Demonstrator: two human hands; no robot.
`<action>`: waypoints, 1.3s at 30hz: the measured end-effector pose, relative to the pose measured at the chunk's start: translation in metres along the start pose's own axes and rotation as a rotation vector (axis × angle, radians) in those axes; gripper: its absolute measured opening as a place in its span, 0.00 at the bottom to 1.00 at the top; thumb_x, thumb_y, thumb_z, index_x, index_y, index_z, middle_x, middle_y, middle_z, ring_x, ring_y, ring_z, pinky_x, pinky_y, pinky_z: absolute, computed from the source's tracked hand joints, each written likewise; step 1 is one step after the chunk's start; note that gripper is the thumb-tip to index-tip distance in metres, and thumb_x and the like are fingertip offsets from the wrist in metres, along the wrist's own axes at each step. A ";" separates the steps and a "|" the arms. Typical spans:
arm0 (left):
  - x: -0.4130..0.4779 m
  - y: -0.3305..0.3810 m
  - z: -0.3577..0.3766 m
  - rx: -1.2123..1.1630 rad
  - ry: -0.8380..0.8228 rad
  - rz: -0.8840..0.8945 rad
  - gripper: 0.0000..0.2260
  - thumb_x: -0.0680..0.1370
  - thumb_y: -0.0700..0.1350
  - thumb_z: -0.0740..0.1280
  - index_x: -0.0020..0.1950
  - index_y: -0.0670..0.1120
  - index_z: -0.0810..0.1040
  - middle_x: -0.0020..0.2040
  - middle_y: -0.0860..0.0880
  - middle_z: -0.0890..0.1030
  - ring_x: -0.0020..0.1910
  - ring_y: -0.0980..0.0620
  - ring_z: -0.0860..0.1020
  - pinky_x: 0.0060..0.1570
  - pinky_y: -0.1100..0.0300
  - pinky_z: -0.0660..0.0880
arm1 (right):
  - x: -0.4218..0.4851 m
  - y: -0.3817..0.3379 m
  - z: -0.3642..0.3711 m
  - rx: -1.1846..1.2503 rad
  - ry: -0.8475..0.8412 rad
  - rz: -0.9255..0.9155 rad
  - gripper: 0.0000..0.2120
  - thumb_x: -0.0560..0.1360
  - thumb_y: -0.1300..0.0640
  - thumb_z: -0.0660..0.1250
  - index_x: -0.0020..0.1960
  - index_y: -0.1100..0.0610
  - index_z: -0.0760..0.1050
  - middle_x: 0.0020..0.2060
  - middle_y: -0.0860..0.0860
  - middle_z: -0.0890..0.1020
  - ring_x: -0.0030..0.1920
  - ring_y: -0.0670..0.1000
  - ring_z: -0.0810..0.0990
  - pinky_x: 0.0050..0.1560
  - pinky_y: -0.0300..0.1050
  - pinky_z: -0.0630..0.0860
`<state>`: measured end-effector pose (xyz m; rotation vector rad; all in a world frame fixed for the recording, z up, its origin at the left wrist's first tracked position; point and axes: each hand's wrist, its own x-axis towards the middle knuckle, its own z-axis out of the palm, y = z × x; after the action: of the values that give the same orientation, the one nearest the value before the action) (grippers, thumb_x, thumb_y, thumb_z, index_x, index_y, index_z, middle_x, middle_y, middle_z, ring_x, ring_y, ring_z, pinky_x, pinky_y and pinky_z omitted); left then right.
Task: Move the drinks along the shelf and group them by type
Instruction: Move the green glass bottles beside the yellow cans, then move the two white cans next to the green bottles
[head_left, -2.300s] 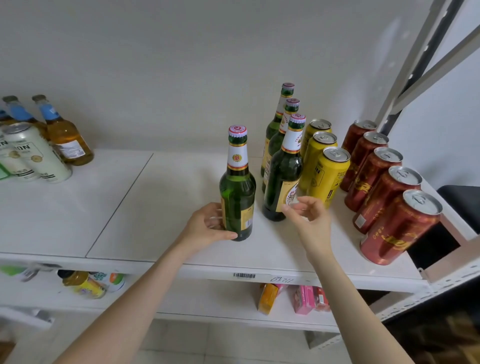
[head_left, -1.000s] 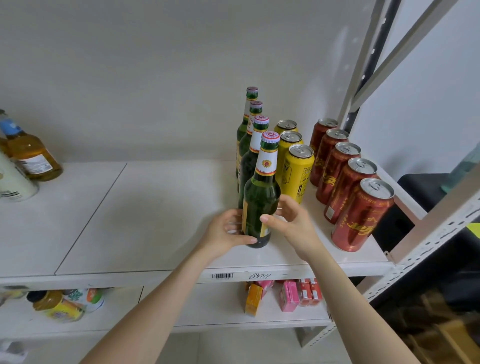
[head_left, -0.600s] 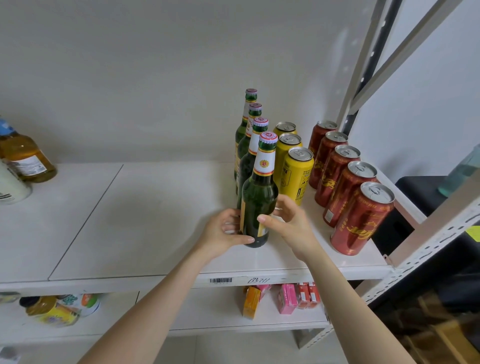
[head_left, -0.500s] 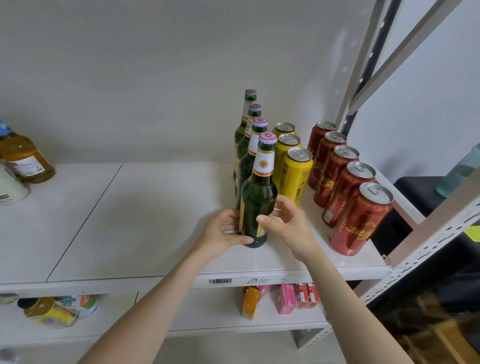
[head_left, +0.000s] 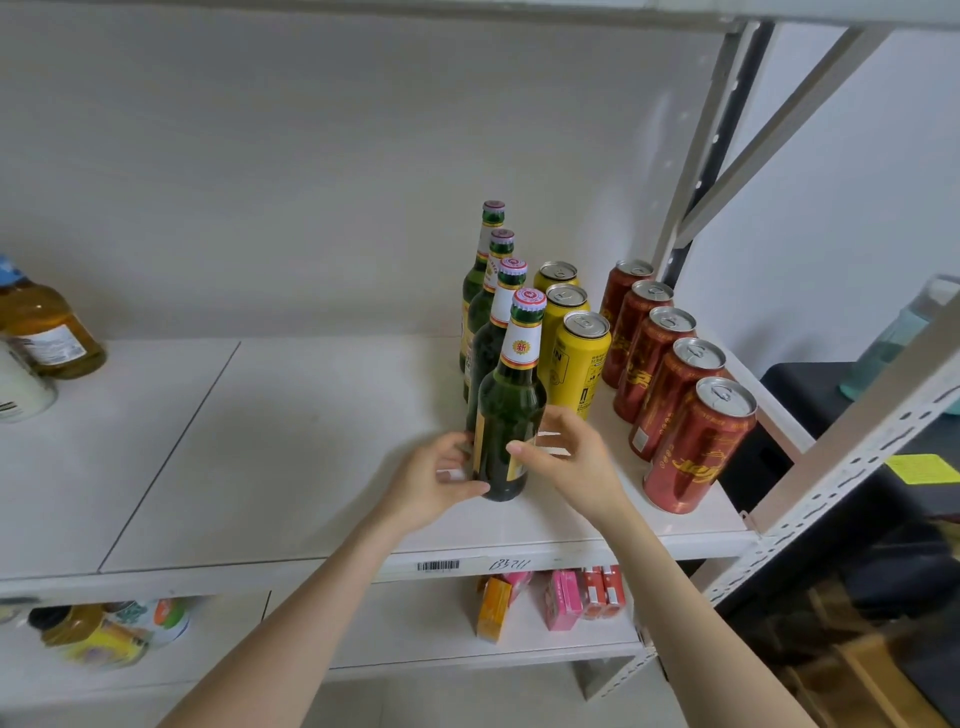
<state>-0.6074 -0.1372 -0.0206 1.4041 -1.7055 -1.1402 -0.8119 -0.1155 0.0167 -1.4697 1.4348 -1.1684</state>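
The white shelf runs across the middle of the frame, and the drinks stand in lines at its right end. Furthest right is a line of five red cans, then three yellow cans, then four green beer bottles, all upright. The front green bottle stands on the shelf at the near end of its line, just beside the nearest yellow can. The left hand wraps its lower body from the left, thumb across the front near the base. The right hand holds it from the right, thumb tip on the glass. At the far left edge stand an amber bottle and a white can. Small cartons sit on the lower shelf, under a barcode sticker.
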 end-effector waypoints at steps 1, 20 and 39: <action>-0.005 0.000 -0.003 0.075 0.009 0.018 0.24 0.71 0.41 0.78 0.65 0.49 0.77 0.56 0.50 0.82 0.59 0.52 0.78 0.54 0.69 0.72 | -0.004 -0.002 -0.001 -0.074 0.022 -0.016 0.22 0.70 0.51 0.78 0.61 0.53 0.76 0.54 0.48 0.83 0.55 0.50 0.81 0.54 0.51 0.78; -0.157 -0.013 -0.053 1.060 0.296 0.176 0.31 0.80 0.58 0.62 0.80 0.49 0.59 0.81 0.42 0.54 0.81 0.41 0.51 0.77 0.41 0.49 | -0.132 -0.029 0.043 -1.219 0.135 -0.129 0.37 0.78 0.36 0.60 0.80 0.53 0.55 0.79 0.56 0.59 0.79 0.59 0.56 0.75 0.64 0.53; -0.231 -0.099 -0.258 1.190 0.249 0.224 0.32 0.79 0.60 0.61 0.80 0.51 0.57 0.81 0.42 0.52 0.81 0.41 0.50 0.75 0.42 0.41 | -0.183 -0.098 0.278 -1.172 0.248 -0.104 0.35 0.78 0.39 0.63 0.78 0.56 0.62 0.78 0.58 0.62 0.78 0.60 0.59 0.75 0.67 0.53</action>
<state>-0.2879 0.0263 0.0071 1.7821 -2.3562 0.3122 -0.5085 0.0529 0.0101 -2.1971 2.4438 -0.5118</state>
